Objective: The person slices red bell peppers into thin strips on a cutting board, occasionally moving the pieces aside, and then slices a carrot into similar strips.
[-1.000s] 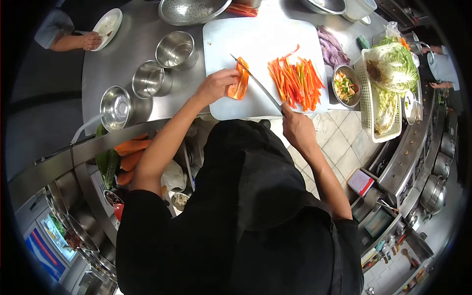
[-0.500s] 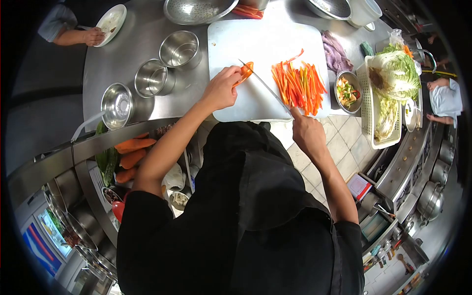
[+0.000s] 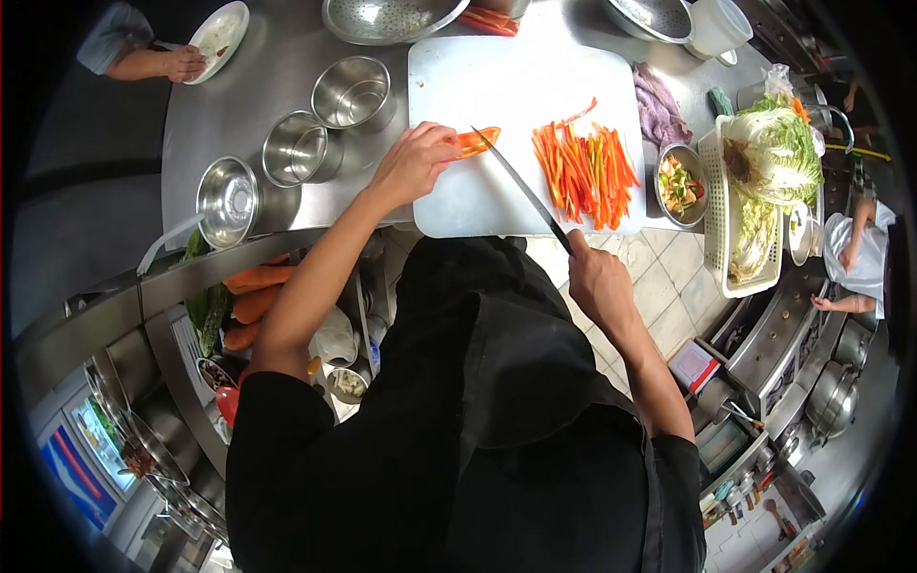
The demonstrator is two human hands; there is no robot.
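Observation:
A piece of red pepper [image 3: 479, 142] lies on the white cutting board [image 3: 458, 81], its left end held in the closed fingers of my left hand [image 3: 417, 162]. My right hand [image 3: 600, 283] is wrapped round the handle of a long knife [image 3: 528, 194]. The blade slants up and left, and its tip is over the pepper piece. To the right of the blade, a pile of red pepper strips [image 3: 585, 172] covers part of the board.
Steel bowls [image 3: 351, 93] stand left of the board. On the right are a purple cloth [image 3: 659, 107], a bowl of chopped vegetables [image 3: 680, 185] and a basket [image 3: 714, 205] with cabbage [image 3: 774, 158]. One person's hand [image 3: 184, 65] touches a plate; another person [image 3: 857, 250] stands far right.
My left hand has moved slightly left, and the pepper piece now lies more level. The knife has turned a little steeper. The person at the far right has changed arm position.

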